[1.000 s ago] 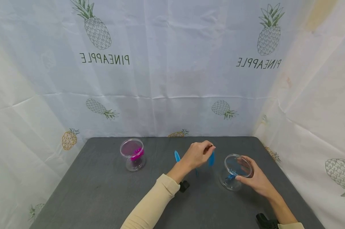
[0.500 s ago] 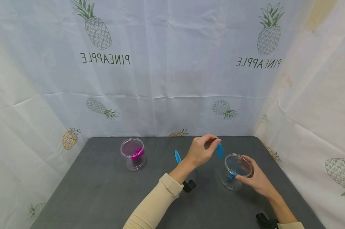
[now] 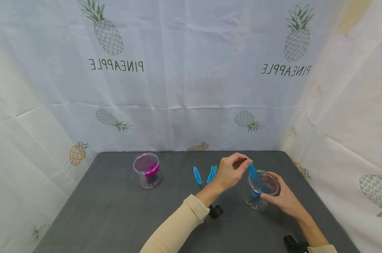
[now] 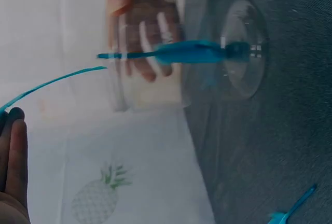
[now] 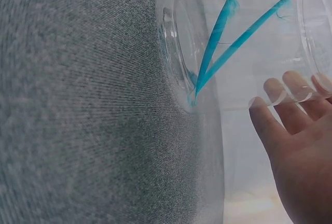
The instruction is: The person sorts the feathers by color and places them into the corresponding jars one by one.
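Between its thumb and fingers, my left hand [image 3: 230, 171] pinches a blue feather [image 3: 252, 171], which hangs at the mouth of a clear container [image 3: 253, 206]. The left wrist view shows that feather's thin end [image 4: 62, 78] close to the rim. My right hand [image 3: 282, 197] grips the container's side, thumb near and fingers behind. Blue feathers [image 5: 244, 36] stand inside the container, slanting up from its bottom. Loose blue feathers [image 3: 197, 175] lie on the table left of it, partly hidden by my left forearm.
A second clear container [image 3: 150, 183] with bright pink feathers [image 3: 152, 170] stands at the back left of the dark grey table [image 3: 115, 211]. A white pineapple-print curtain [image 3: 191, 77] encloses the back and sides. Each wrist carries a black camera mount [image 3: 215, 212].
My left hand has moved right with the blue feather, from over the table to the container's mouth. More loose feathers show beside the forearm. The right hand stays put.
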Motion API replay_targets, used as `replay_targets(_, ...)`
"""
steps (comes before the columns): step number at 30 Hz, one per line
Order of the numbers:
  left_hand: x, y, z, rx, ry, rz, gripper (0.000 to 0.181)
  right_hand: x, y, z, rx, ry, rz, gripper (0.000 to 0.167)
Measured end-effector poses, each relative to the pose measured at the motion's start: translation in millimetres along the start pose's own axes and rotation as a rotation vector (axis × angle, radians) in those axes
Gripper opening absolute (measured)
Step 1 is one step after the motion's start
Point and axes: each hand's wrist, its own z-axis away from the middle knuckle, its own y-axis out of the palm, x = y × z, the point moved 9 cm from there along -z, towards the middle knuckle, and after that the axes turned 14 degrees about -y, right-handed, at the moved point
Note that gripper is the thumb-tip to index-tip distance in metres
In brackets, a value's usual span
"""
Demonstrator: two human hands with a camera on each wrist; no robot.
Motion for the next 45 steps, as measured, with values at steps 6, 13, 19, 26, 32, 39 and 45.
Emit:
replay_targets(6,7.0,25.5,8.2,0.100,-0.035,-0.108,0.014,1,1,0.0,0.005,-0.003,-0.013,0.085)
replay_targets(13,19.5,42.7,18.6,0.169,-0.061,-0.265,0.016,1,2,2.0,0.013,-0.011,-0.025,0.084)
replay_targets(19,21.4,50.6,25.1,0.193,-0.018,-0.508,0.020,1,3,3.0,0.015,-0.011,-0.014,0.085)
replay_targets(26,24.7,55.5,28.7,0.228,-0.012,-0.589,0.019,3,2,2.8,0.014,-0.014,-0.017,0.085)
replay_targets(32,26.8,56.1,26.5,0.202,-0.031,-0.590,0.019,8,1,2.0,0.010,-0.021,0.006,0.085)
replay_targets(39,23.5,56.8,20.0,0.161,-0.031,-0.626,0.019,0,-1,1.1,0.013,-0.023,0.008,0.085)
replay_targets(45,24.1,57.3,14.9,0.130,-0.023,-0.598,0.017,0,-1,0.7,0.013,-0.028,0.004,0.084)
